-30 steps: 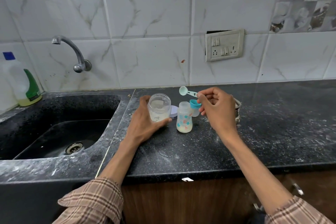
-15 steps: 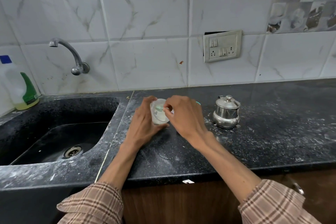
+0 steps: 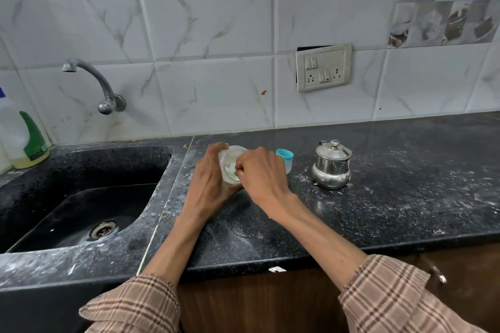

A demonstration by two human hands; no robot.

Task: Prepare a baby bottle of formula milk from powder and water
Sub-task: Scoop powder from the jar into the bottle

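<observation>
**Both hands at the powder jar**

My left hand [image 3: 209,181] is wrapped around a clear jar [image 3: 230,163] on the counter [image 3: 378,211], fingers over its far side and thumb near its base, so it is clamped on the jar, which tilts its mouth toward me. My right hand [image 3: 261,173] is bunched at the jar's mouth, fingertips pinched together right at the rim. I cannot tell what they are pinching; whatever it is sits hidden behind the knuckles. Pale powder shows through the jar wall.

At 3 o'clock from my right hand, just behind it, a blue cap [image 3: 284,154] sticks out, with a clear body under it mostly covered by the hand. I cannot see the bottle itself from here. Farther along at 3 o'clock, well clear of the hand, stands a small steel pot [image 3: 331,167] with its lid on, upright, with white powder scattered around its foot.

At 9 o'clock from the jar lies the black sink [image 3: 81,197], its drain [image 3: 102,230] toward 8 o'clock. The tap [image 3: 94,81] hangs from the tiled wall at 10 o'clock, and a white bottle [image 3: 19,140] with a green label stands at the far left edge. At 1 o'clock on the wall is a socket plate [image 3: 323,67].
</observation>
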